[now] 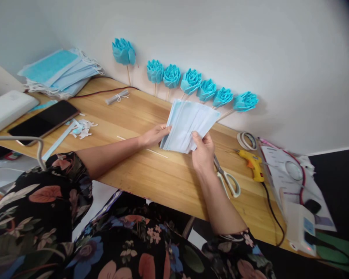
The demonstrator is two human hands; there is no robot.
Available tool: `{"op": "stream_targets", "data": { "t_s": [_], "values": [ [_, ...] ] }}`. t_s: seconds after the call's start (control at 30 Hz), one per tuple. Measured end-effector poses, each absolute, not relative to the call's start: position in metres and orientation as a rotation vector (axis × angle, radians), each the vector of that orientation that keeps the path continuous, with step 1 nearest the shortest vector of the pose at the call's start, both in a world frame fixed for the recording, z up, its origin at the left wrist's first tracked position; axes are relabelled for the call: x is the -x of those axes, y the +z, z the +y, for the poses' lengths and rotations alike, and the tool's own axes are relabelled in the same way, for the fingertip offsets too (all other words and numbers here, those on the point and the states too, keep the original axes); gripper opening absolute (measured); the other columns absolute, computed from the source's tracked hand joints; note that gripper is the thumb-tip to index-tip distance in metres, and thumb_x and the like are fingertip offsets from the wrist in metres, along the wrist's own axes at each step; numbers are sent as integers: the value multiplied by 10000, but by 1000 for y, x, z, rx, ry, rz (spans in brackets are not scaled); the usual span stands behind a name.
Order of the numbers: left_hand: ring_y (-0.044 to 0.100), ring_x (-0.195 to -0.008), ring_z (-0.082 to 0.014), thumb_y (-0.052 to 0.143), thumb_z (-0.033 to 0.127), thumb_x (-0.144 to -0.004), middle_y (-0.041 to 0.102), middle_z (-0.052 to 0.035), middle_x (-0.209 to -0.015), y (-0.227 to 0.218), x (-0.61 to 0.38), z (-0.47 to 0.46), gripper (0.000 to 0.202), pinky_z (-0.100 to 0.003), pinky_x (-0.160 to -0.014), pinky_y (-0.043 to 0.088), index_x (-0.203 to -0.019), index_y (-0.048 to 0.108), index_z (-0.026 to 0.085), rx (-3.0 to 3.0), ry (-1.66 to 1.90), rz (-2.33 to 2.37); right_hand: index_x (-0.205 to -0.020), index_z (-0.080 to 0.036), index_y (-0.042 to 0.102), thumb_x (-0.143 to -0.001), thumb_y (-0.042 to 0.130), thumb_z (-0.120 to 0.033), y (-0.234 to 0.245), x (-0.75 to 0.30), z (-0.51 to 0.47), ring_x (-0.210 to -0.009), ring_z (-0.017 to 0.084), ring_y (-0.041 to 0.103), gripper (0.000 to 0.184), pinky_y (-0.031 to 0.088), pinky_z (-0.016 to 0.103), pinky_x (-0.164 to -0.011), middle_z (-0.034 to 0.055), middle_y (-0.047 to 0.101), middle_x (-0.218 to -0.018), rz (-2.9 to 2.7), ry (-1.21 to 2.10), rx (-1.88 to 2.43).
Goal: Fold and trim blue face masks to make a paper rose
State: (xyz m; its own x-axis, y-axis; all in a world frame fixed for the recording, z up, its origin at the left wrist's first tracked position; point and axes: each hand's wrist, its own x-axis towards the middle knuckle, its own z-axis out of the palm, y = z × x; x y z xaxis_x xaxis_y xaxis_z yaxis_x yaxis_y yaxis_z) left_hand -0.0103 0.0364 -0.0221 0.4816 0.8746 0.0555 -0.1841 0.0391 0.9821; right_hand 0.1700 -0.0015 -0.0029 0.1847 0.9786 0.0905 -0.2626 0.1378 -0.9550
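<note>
Both hands hold a light blue pleated face mask [189, 124] above the wooden table [151, 170]. My left hand [155, 135] pinches its left edge. Gripping the lower right edge is my right hand [204, 152], thumb on top of the fabric. The mask is tilted, its far corner toward the wall. Behind it, several blue fabric roses on sticks [192, 81] lean against the white wall.
Scissors [228, 179] lie just right of my right hand, then a yellow glue gun [253, 163] and a tape roll [246, 139]. A stack of masks [59, 71], a phone [45, 121], a white box [8, 108] and cut scraps [81, 128] are at the left. Papers and a power strip [301, 226] are at the right.
</note>
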Motion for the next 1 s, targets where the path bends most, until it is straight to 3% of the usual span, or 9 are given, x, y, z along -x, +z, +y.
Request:
{"op": "stream_targets", "data": {
  "t_s": [0.27,0.43,1.0],
  "values": [
    [673,-915,-239,609,762,-759,745,-76,-933,-22,12,37,662,-348,-853,517,-951,732,140,-1361,908,699,-961,-237,636,-692,808,-366,-4,-168,0,-939,164,691,344,554,369,-940,-4,753,-985,-900,1160,982],
    [665,-1042,-264,582,705,-830,746,-95,-1040,-13,7,33,630,-379,-964,488,-1069,726,141,-1266,984,644,-1008,-235,662,-703,804,-353,-5,-172,3,-957,156,691,357,533,368,-978,-5,755,-1036,-894,1133,979],
    [704,-965,-260,683,660,-782,758,-100,-1009,-9,5,31,588,-394,-893,532,-1074,718,151,-1020,990,607,-906,-226,708,-703,790,-386,-11,-179,7,-851,140,694,272,562,326,-866,-18,767,-926,-816,1067,1071]
  ]
}}
